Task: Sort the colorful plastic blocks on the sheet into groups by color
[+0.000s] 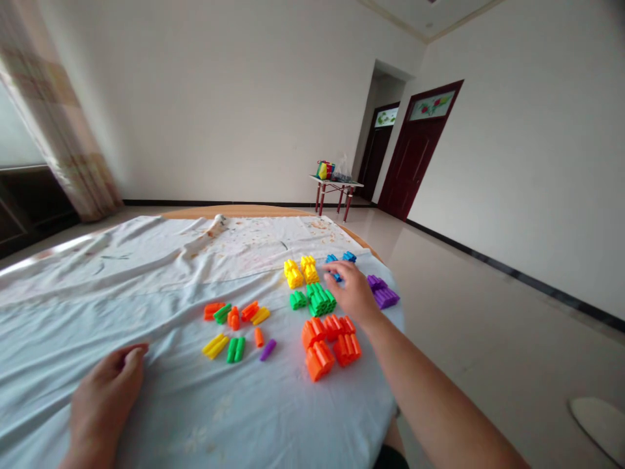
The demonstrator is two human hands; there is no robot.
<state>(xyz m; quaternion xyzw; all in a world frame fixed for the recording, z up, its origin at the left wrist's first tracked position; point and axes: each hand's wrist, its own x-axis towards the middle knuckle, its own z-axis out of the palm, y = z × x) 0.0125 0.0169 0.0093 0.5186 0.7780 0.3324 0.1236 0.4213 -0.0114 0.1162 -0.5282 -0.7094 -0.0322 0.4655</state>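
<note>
My right hand reaches over the right part of the table, its thumb and forefinger closed around a blue tube-shaped piece. Just beyond the fingertips lie more blue pieces. Around this hand are grouped bundles: yellow, green, purple and orange. My left hand rests at the near left with curled fingers, thumb against the forefinger, and nothing shows in it. Between the hands are scattered loose pieces, among them a yellow pair, a green pair and a single purple piece.
A wrinkled light-blue and white cloth covers the round table, whose wooden rim shows at the far side. Further off, a small table bears a colourful bag. A dark red door is at the right.
</note>
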